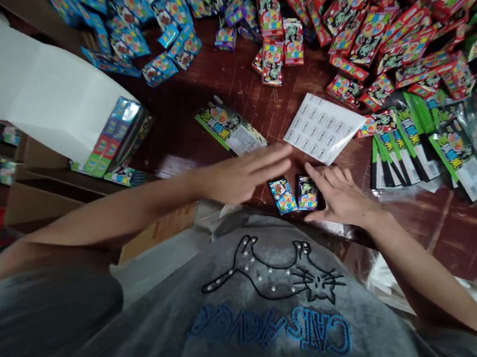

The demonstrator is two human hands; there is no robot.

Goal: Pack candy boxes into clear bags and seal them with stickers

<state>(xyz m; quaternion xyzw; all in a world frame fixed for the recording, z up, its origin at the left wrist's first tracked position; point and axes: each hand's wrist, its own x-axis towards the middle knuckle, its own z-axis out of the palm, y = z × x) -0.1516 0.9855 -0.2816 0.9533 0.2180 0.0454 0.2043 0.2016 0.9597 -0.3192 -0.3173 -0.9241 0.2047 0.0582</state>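
Two small candy boxes lie side by side near the table's front edge: a blue box (282, 195) and a purple-black box (307, 193). My left hand (243, 172) hovers left of the blue box, fingers stretched out to the right. Around the right side of the purple box curves my right hand (339, 196), thumb and fingers apart, its thumb close to the lower edge; whether it touches is unclear. Just beyond the hands are a white sheet of oval stickers (323, 128) and a flat printed green-and-black packet (229, 123), partly behind my left fingers.
Piles of blue boxes (125, 36) and red boxes (364, 35) line the far side of the brown table (233, 70). Flat green-and-black packets (408, 145) lie in clear plastic at right. At left, a carton with a white flap (55, 91) holds a packed set of boxes (112, 137).
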